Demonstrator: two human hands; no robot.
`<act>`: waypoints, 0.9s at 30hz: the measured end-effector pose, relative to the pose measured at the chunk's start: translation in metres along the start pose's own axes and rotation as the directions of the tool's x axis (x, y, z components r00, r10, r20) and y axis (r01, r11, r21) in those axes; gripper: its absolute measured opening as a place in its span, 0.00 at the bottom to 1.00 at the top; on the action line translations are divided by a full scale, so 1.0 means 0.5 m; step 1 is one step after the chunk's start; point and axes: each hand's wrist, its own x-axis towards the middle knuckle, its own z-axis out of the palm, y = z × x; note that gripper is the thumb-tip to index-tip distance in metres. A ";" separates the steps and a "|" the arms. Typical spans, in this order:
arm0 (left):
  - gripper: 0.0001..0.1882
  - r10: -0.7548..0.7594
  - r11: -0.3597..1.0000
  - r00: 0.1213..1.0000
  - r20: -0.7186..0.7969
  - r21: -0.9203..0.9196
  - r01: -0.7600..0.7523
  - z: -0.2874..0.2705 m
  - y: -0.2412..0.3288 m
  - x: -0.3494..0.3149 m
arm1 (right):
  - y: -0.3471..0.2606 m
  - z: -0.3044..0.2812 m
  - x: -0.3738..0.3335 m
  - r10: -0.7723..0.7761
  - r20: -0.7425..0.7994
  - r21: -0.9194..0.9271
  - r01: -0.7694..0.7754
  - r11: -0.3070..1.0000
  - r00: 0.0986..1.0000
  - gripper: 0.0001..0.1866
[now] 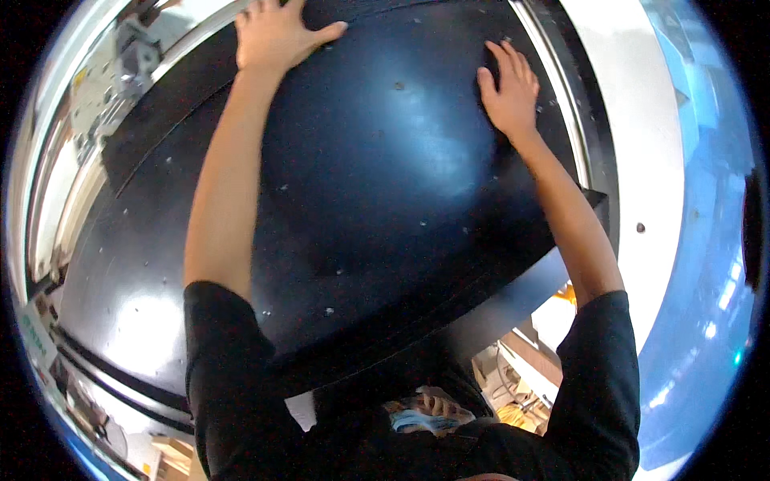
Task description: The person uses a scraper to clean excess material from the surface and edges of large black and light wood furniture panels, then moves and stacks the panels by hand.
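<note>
Reaches over a broad, glossy black sheet (361, 200), speckled with pale flecks and filling the middle of the view beside a straight, silvery metal rail (567, 104) on the right. Has 2 hands open and gripping nothing: left hand (274, 38) spread wide, thumb out, fingertips partly cut off by the upper edge; right hand (510, 94) loosely splayed near the rail, probably set apart like this to share contact across 2 places, though cannot tell how firmly pressed. Shows, farther right, a smooth white panel (642, 120) and, beyond, a shiny blue surface (714, 200), both untouched.
</note>
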 end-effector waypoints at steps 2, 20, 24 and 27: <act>0.56 0.040 0.997 0.999 -0.024 -0.057 -0.042 -0.020 -0.014 -0.002 | 0.044 -0.021 0.000 -0.091 -0.074 0.005 0.091 0.996 0.993 0.27; 0.58 0.062 0.997 0.983 -0.173 -0.034 -0.068 0.066 0.021 0.042 | 0.043 -0.026 0.005 -0.035 0.054 -0.016 0.036 0.999 0.998 0.28; 0.59 0.067 0.993 0.996 -0.056 -0.095 -0.073 0.042 0.041 0.031 | 0.048 -0.030 -0.016 0.008 0.056 -0.030 -0.007 1.000 0.998 0.29; 0.60 0.050 0.993 0.998 -0.041 -0.103 -0.054 0.037 0.027 0.021 | 0.040 -0.031 -0.018 0.012 0.061 -0.032 -0.011 0.999 0.998 0.29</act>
